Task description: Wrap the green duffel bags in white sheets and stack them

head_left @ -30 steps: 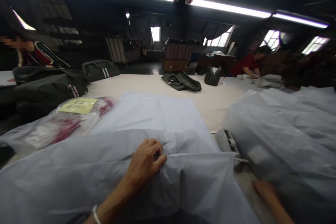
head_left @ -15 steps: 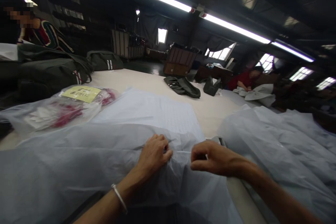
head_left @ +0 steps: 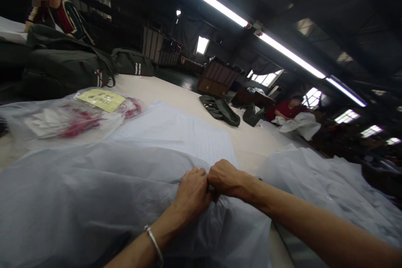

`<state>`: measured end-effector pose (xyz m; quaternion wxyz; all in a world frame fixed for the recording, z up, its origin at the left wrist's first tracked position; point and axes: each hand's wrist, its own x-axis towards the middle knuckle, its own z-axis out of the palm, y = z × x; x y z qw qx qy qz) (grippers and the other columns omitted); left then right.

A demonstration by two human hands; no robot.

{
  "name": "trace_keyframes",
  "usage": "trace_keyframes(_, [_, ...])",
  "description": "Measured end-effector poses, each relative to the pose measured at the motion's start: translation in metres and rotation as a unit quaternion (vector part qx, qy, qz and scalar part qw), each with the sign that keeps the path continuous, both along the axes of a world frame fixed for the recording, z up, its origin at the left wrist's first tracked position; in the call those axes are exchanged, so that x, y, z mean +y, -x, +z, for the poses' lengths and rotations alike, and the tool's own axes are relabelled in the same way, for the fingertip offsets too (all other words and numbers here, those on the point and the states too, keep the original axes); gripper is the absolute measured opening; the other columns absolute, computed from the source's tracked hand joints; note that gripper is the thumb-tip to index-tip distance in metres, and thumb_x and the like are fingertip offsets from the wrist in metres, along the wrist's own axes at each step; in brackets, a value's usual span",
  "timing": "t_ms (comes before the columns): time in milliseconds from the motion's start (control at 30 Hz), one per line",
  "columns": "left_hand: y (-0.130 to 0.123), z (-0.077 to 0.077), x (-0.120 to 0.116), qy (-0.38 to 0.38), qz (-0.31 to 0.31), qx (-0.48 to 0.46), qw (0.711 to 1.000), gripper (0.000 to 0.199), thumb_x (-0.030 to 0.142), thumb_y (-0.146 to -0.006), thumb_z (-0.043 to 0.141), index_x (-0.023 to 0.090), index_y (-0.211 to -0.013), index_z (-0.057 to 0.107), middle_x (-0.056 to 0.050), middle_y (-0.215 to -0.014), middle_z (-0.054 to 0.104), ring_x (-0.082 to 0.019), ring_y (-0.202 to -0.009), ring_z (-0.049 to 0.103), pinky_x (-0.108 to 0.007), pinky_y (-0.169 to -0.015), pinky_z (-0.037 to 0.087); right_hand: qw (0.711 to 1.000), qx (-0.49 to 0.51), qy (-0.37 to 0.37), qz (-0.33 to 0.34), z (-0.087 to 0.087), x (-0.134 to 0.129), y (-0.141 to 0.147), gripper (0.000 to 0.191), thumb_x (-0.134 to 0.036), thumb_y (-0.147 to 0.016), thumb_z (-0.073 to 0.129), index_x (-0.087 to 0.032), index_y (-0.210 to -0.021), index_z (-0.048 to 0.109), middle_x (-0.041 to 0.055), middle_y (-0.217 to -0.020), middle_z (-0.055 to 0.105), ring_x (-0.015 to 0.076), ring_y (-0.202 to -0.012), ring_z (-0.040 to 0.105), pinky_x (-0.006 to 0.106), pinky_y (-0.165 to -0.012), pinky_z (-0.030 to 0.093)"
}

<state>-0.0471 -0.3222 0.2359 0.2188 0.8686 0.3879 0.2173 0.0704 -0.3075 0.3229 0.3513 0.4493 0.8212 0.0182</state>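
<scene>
Our large plastic bag (head_left: 103, 180) lies on the near side of the white sheet (head_left: 188, 130). Close to the sheet's near edge, our left hand (head_left: 193, 190) holds a gathered fold of it. Our right hand (head_left: 224, 178) touches the left, fingertips hidden, so we cannot tell its grip. We see a clear packet (head_left: 72, 121) left of the sheet.

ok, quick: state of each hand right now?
Left hand: closed, holding gathered pale plastic.
Right hand: curled closed right beside the left at the gather; whether it holds anything is hidden.
</scene>
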Motion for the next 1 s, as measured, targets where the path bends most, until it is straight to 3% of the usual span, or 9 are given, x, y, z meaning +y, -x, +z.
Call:
trace_keyframes(133, [-0.001, 0.0, 0.0, -0.006, 0.01, 0.007, 1.0, 0.014, 0.025, -0.085, 0.053, 0.019, -0.091, 0.063, -0.007, -0.098, 0.065, -0.026, -0.097, 0.055, -0.04, -0.082, 0.04, 1.0, 0.018, -0.004, 0.004, 0.0, 0.016, -0.017, 0.036, -0.052, -0.072, 0.077, -0.016, -0.073, 0.074, 0.0131, -0.073, 0.075, 0.0278, -0.071, 0.07, 0.031, -0.061, 0.044])
trace_keyframes(233, [-0.001, -0.001, 0.0, -0.011, 0.006, 0.005, 1.0, 0.011, 0.024, -0.085, 0.053, 0.02, -0.085, 0.063, -0.006, -0.096, 0.065, -0.025, -0.096, 0.055, -0.039, -0.082, 0.039, 0.991, 0.105, -0.015, -0.076, 0.006, 0.027, -0.051, 0.042, -0.058, -0.068, 0.078, -0.021, -0.087, 0.074, 0.0089, -0.083, 0.076, 0.0281, -0.08, 0.07, 0.034, -0.069, 0.048])
trace_keyframes(400, [-0.001, -0.002, -0.001, -0.015, 0.013, 0.002, 1.0, 0.007, 0.024, -0.083, 0.055, 0.021, -0.083, 0.062, -0.005, -0.094, 0.064, -0.024, -0.095, 0.055, -0.038, -0.08, 0.039, 0.925, 0.322, -0.036, -0.198, -0.009, 0.018, -0.093, 0.094, -0.058, -0.055, 0.085, -0.024, -0.137, 0.053, 0.0113, -0.139, 0.058, 0.031, -0.125, 0.054, 0.043, -0.105, 0.043])
trace_keyframes(500, [-0.001, 0.0, -0.001, -0.004, 0.015, 0.011, 1.0, 0.008, 0.025, -0.083, 0.056, 0.021, -0.084, 0.062, -0.005, -0.096, 0.064, -0.024, -0.097, 0.055, -0.038, -0.082, 0.039, 0.897, 0.372, 0.003, -0.237, -0.03, 0.007, -0.098, 0.111, -0.054, -0.048, 0.089, -0.021, -0.144, 0.044, 0.0148, -0.151, 0.043, 0.0324, -0.139, 0.04, 0.047, -0.117, 0.03])
trace_keyframes(567, [0.0, 0.001, 0.0, 0.002, 0.01, 0.017, 1.0, 0.008, 0.025, -0.083, 0.056, 0.021, -0.085, 0.062, -0.005, -0.097, 0.064, -0.024, -0.099, 0.055, -0.037, -0.083, 0.04, 0.872, 0.4, -0.048, -0.278, -0.035, 0.0, -0.099, 0.106, -0.047, -0.049, 0.089, -0.018, -0.142, 0.047, 0.0159, -0.151, 0.044, 0.0324, -0.139, 0.04, 0.048, -0.119, 0.028])
trace_keyframes(700, [0.0, 0.0, 0.002, 0.004, 0.005, 0.021, 1.0, 0.01, 0.025, -0.084, 0.056, 0.02, -0.089, 0.063, -0.007, -0.1, 0.065, -0.026, -0.101, 0.055, -0.039, -0.086, 0.042, 0.737, 0.538, -0.225, -0.341, -0.029, -0.022, -0.081, 0.066, -0.053, -0.077, 0.067, -0.019, -0.132, 0.057, 0.0129, -0.137, 0.059, 0.0289, -0.128, 0.053, 0.049, -0.113, 0.038])
trace_keyframes(767, [-0.002, 0.001, 0.001, 0.005, 0.001, 0.02, 1.0, 0.014, 0.026, -0.085, 0.055, 0.019, -0.092, 0.064, -0.01, -0.103, 0.065, -0.028, -0.103, 0.056, -0.041, -0.087, 0.044, 0.674, 0.61, -0.235, -0.345, -0.035, -0.037, -0.056, 0.058, -0.059, -0.088, 0.051, -0.02, -0.13, 0.058, 0.0121, -0.135, 0.061, 0.0275, -0.127, 0.055, 0.048, -0.112, 0.04])
trace_keyframes(900, [0.0, 0.011, 0.006, 0.001, -0.044, 0.033, 0.998, 0.019, 0.025, -0.091, 0.051, 0.018, -0.095, 0.068, -0.012, -0.099, 0.07, -0.026, -0.094, 0.062, -0.039, -0.081, 0.049, 0.658, 0.655, -0.187, -0.321, -0.08, -0.054, -0.011, 0.072, -0.071, -0.088, 0.036, -0.021, -0.137, 0.053, 0.0101, -0.146, 0.052, 0.0286, -0.137, 0.045, 0.048, -0.119, 0.031])
trace_keyframes(1000, [0.026, 0.026, 0.013, -0.017, -0.098, 0.046, 0.994, 0.012, 0.025, -0.086, 0.061, 0.022, -0.093, 0.07, -0.008, -0.096, 0.073, -0.022, -0.088, 0.065, -0.033, -0.079, 0.05, 0.65, 0.653, -0.179, -0.345, -0.108, -0.047, -0.002, 0.083, -0.078, -0.086, 0.028, -0.018, -0.139, 0.051, 0.0108, -0.147, 0.051, 0.0305, -0.138, 0.043, 0.05, -0.12, 0.03])
